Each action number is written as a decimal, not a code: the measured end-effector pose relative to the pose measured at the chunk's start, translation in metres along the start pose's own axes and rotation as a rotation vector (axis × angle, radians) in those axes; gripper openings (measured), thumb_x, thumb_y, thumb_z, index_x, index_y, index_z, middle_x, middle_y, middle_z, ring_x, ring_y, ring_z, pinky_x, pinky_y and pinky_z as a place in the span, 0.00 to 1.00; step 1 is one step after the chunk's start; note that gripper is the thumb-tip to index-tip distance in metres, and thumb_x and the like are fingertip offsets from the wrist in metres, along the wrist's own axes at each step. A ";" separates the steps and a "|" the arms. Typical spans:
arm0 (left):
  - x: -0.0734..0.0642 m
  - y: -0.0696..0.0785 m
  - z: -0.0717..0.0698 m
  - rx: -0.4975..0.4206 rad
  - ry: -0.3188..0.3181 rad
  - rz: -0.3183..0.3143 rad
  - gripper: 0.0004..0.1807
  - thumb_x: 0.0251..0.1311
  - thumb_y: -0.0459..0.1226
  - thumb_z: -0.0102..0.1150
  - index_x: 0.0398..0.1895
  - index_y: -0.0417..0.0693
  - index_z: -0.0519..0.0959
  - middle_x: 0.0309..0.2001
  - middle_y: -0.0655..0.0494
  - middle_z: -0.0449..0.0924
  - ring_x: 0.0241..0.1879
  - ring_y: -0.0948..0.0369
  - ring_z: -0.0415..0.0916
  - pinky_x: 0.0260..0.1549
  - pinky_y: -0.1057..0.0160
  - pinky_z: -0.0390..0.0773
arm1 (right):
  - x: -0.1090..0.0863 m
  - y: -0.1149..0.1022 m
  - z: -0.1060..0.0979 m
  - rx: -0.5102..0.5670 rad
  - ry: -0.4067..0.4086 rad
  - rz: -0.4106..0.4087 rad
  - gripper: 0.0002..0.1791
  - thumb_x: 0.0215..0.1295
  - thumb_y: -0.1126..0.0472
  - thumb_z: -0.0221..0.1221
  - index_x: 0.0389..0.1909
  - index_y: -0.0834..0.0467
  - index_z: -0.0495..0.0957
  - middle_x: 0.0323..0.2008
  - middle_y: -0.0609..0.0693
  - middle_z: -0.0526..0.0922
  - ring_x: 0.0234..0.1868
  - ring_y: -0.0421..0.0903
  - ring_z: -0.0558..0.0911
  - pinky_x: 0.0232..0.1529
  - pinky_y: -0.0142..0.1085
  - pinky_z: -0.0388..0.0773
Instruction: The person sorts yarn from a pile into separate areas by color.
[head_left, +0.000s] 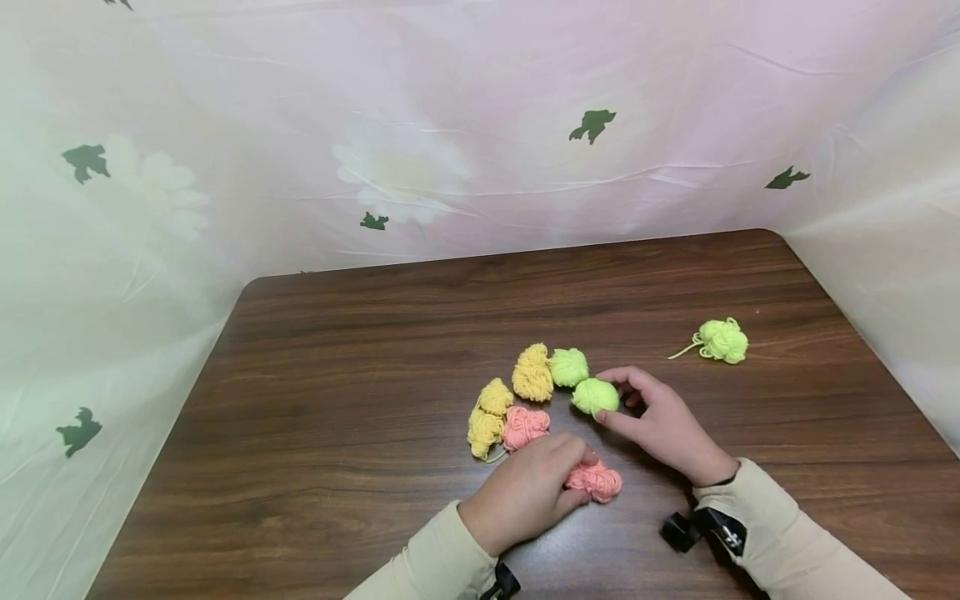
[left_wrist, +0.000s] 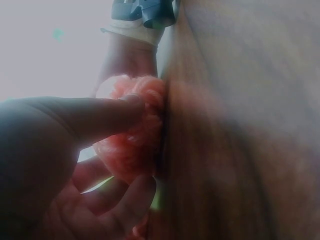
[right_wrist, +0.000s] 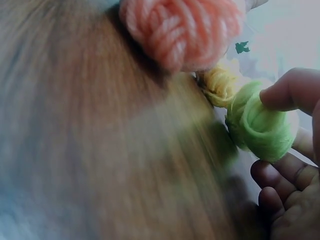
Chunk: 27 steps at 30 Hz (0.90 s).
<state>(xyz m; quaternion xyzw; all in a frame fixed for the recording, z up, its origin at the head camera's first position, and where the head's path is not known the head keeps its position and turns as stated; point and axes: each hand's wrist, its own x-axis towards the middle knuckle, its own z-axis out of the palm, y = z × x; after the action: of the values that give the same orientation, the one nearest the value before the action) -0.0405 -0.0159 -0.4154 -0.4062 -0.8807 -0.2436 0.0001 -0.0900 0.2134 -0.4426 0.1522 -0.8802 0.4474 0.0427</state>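
My left hand (head_left: 528, 487) grips a pink yarn ball (head_left: 596, 482) low over the dark wood; the left wrist view shows the thumb pressed on that pink yarn (left_wrist: 132, 145) and fingers under it. Between thumb and fingers, my right hand (head_left: 663, 421) pinches a lime-green yarn ball (head_left: 596, 397), seen closely as green yarn (right_wrist: 262, 125) in the right wrist view. A second green ball (head_left: 568, 367) lies just behind it, against a yellow ball (head_left: 532, 372). Left of these, more yellow yarn (head_left: 486, 429) touches another pink ball (head_left: 525, 426), partly covered by the left hand.
A loose green yarn ball (head_left: 722, 341) with a trailing strand lies apart at the right rear. Everything rests on a brown wooden table (head_left: 337, 400). A pale floral cloth (head_left: 465, 125) hangs behind and along the sides.
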 end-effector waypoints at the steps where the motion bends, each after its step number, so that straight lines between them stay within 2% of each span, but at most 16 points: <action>1: 0.000 0.000 0.000 0.001 0.002 0.001 0.16 0.61 0.44 0.70 0.48 0.54 0.76 0.45 0.65 0.80 0.46 0.70 0.76 0.47 0.73 0.74 | 0.000 0.000 0.000 0.003 0.001 0.001 0.23 0.56 0.66 0.71 0.53 0.55 0.79 0.38 0.46 0.81 0.38 0.41 0.77 0.40 0.30 0.74; 16: -0.001 0.000 0.001 -0.002 0.004 -0.006 0.16 0.61 0.45 0.70 0.48 0.54 0.76 0.45 0.66 0.79 0.45 0.71 0.76 0.45 0.74 0.74 | -0.001 -0.005 -0.005 0.075 0.021 0.028 0.22 0.53 0.73 0.66 0.51 0.58 0.79 0.40 0.50 0.82 0.37 0.40 0.77 0.38 0.29 0.75; 27: 0.000 0.000 0.000 -0.002 -0.006 -0.009 0.17 0.61 0.45 0.70 0.48 0.54 0.76 0.45 0.65 0.80 0.45 0.71 0.76 0.46 0.74 0.74 | -0.001 -0.001 -0.006 0.096 0.049 0.029 0.21 0.51 0.76 0.63 0.47 0.60 0.78 0.36 0.50 0.79 0.32 0.39 0.76 0.33 0.28 0.73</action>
<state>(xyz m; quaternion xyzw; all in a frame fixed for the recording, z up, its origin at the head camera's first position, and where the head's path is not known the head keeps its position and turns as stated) -0.0400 -0.0160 -0.4158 -0.4028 -0.8823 -0.2432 -0.0042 -0.0892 0.2177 -0.4385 0.1302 -0.8586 0.4933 0.0506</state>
